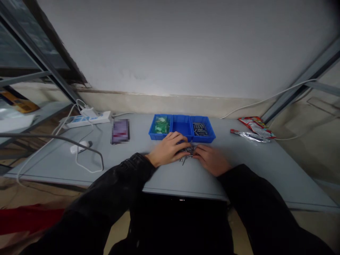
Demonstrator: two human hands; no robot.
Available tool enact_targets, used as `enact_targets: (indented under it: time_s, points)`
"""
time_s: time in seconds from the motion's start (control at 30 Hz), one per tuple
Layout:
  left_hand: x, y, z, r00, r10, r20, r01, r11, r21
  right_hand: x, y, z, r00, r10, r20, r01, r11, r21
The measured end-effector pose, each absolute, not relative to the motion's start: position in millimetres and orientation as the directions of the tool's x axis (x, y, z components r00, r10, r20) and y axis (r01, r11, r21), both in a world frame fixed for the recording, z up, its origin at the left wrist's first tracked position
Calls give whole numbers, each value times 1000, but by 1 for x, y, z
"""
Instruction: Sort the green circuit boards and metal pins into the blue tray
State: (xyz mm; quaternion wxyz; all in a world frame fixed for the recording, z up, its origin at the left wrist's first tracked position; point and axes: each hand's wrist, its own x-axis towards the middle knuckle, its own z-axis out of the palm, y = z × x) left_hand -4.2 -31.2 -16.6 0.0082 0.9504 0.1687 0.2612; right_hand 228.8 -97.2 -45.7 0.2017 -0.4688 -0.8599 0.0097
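Small metal pins [183, 160] lie in a loose pile on the grey table between my two hands, just in front of a blue tray. My left hand [170, 148] reaches over the pile from the left, its fingers curved and apart, with thumb and forefinger on either side of some pins. From the right, my right hand [211, 159] meets the pile with its fingertips pinched together on pins. The fingers hide part of the pile. The three-part blue tray [211, 136] holds green packets [161, 125] at left and metal pieces [199, 129] at right.
A pixelated purple item [120, 131] lies left of the tray. Farther left are a white power strip [102, 118], a white plug-like device [81, 146] and loose cables. Red and silver packaging [256, 129] lies on the right. A wall rises behind the table [180, 180].
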Motion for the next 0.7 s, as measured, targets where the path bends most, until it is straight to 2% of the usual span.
enact_targets:
  time_s: [0.17,0.3,0.5,0.7]
  points:
    - [-4,-30,-21,823,327,464,326,-942,86,234,-96,-48,-452,813,367,825,537,-176]
    - [-5,-31,-20,790,344,508,340,-935,105,236,-100,-43,-438,756,486,800,575,-173]
    - [1,-26,-8,672,369,642,341,-924,174,224,-91,-19,-324,664,674,732,627,-267]
    - [9,3,5,614,404,678,389,-902,185,208,-43,10,-195,610,768,727,616,-305]
